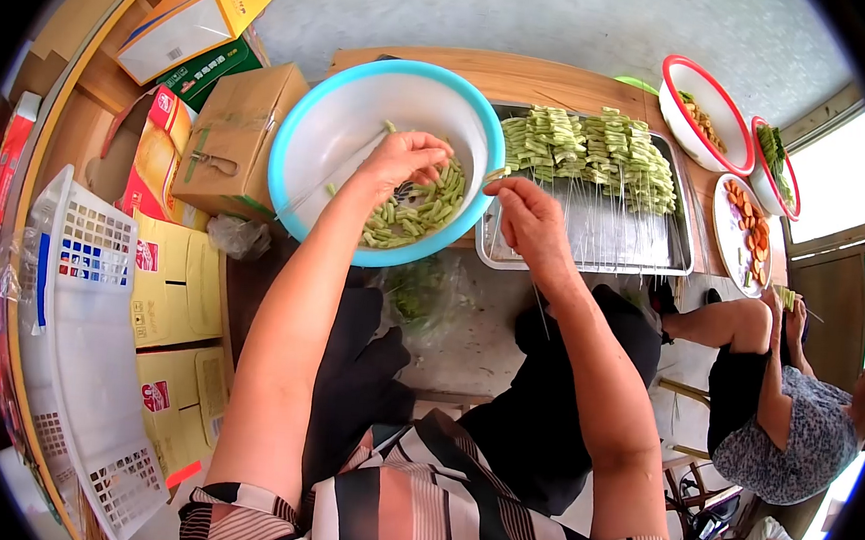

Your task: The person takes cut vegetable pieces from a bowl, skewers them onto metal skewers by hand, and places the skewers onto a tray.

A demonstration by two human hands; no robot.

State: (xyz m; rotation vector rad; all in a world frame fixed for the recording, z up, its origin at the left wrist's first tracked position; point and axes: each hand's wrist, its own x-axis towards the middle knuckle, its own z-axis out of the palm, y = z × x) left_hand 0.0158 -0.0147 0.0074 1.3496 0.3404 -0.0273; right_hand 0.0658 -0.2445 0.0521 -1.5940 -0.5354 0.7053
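A white basin with a blue rim (287, 195) holds cut green bean pieces (437, 210). Over it is my left hand (407, 160), its fingers curled together; whatever they hold is hidden. Just right of the rim, my right hand (534, 222) pinches a thin skewer (542, 313), whose lower end sticks out below the palm. A small bean piece (496, 176) shows at my right fingertips. Beside that hand, a metal tray (594, 251) carries rows of skewered green beans (601, 156), their bare sticks pointing toward me.
Beyond the tray stand a red-rimmed basin (669, 96), a smaller bowl of greens (776, 159) and a plate with orange slices (747, 222). At right, a co-worker (783, 425) holds skewered beans. Cardboard boxes (241, 141) and a white plastic basket (86, 346) line the left side.
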